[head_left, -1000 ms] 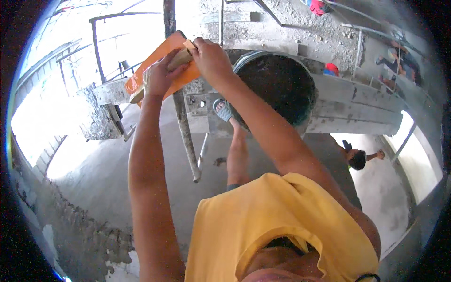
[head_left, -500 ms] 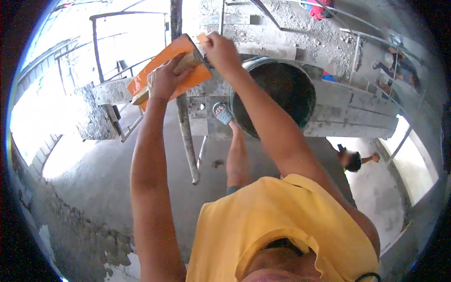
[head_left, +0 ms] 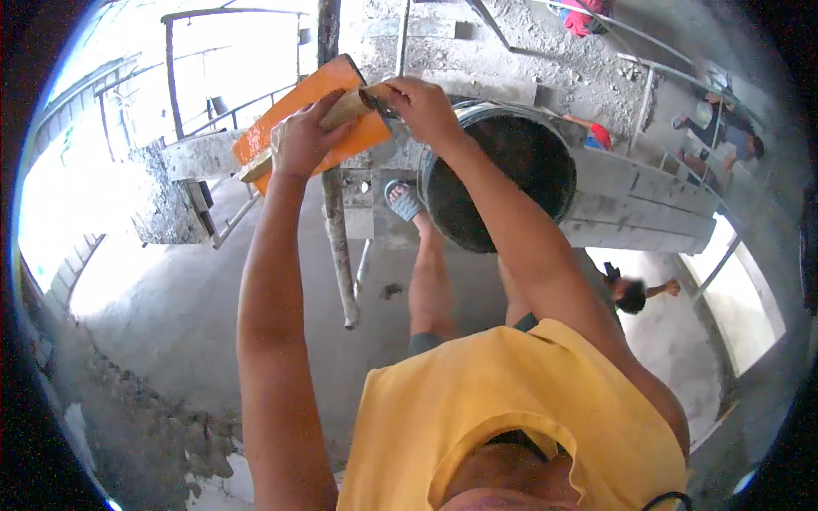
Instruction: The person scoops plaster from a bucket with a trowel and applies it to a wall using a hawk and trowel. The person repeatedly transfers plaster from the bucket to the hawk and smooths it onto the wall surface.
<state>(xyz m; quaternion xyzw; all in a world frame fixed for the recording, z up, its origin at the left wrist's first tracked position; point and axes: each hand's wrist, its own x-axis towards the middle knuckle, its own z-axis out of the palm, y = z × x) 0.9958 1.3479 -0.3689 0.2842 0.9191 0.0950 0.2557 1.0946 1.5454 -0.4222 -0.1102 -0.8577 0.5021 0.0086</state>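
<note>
My left hand is closed round the long tan handle of an orange plastering float. The float is tilted, its handle side towards me, with pale smears at the handle's lower end. My right hand is closed, its fingertips pinched at the handle's upper right end. A small dark, flat piece shows by those fingertips, too little of it to name. Below my right forearm stands a big round dark tub, its inside in shadow.
The tub rests on grey planks of a scaffold, where my sandalled foot also stands. A metal pole rises beside the float. Rails stand at far left. Other people are to the right and far right.
My right hand has moved down and right, from above the float's edge to the handle's end. A small tan-orange piece seen at its fingers before no longer shows. The left hand keeps its hold.
</note>
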